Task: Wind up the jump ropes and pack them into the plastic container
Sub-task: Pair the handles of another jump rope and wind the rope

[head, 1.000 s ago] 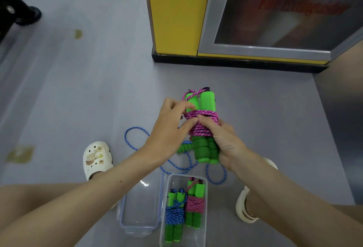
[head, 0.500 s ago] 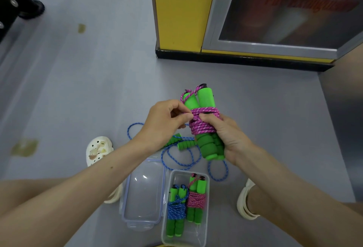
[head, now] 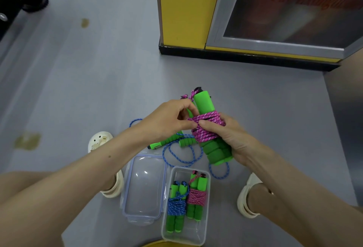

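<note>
Both hands hold the pink braided, green-foam-handled jump rope (head: 208,127), right hand (head: 235,140) gripping its handles, left hand (head: 167,121) pinching cord, seemingly finishing the wind; next, tuck the end, then into the clear plastic container (head: 207,207).

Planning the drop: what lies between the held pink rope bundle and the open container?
The unwound blue jump rope, handles included, shown in the head view.

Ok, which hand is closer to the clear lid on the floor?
Left. The left hand is raised just beyond the far end of the lid; the right hand, gripping the pink jump rope, is farther right, beyond the container.
</note>
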Available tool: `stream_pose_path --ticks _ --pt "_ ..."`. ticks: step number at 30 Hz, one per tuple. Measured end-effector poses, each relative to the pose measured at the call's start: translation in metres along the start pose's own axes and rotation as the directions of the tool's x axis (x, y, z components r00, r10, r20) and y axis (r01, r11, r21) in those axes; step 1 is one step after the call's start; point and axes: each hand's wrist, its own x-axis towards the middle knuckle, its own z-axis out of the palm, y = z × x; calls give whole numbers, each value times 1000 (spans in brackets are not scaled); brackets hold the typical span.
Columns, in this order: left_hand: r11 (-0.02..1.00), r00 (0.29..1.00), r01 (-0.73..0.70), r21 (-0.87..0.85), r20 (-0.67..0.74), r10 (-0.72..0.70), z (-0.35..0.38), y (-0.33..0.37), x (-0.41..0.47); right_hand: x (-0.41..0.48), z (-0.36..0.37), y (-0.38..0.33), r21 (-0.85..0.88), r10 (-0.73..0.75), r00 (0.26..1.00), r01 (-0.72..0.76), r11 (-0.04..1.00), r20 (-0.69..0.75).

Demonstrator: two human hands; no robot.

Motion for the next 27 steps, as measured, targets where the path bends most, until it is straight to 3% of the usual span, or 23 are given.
stream_pose_path --ticks 5,11,18,27 --pt "992 998 -20 124 63 12 7 -4 -2 1 -4 3 -103 26 1000 -24 994 17" --pt "937 974 -178 301 187 125 7 -7 -5 4 -6 15 -192 50 999 -48 980 7" --pt "992 991 -51 115 125 36 14 -13 -6 7 -8 16 -189 65 998 -60 980 22" --pt "997 982 65 -31 180 -58 20 -12 -7 5 -9 16 -203 87 996 -82 976 13"
